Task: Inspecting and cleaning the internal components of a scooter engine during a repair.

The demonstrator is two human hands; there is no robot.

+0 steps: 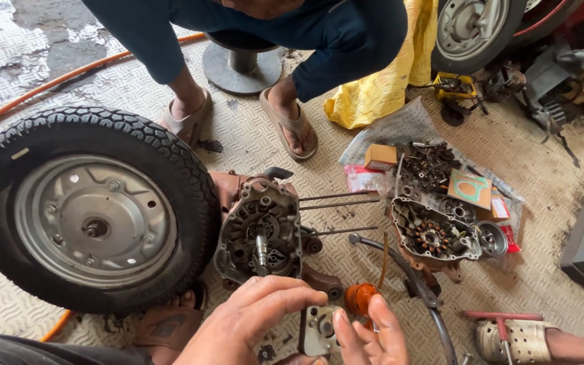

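Hands both at near edge: left hand (248,321) with fingers curled together, fingertips resting on top edge of small grey metal plate (318,331); right hand (373,338) fingers straight, spread a little, alongside plate's right side, nothing gripped. One orange cap (359,297) just beyond. One wheel (89,209) at left, joined to open engine case (259,233); three studs (339,197) jutting right. One case cover (434,236) at right, on sheet with loose small parts (430,165).
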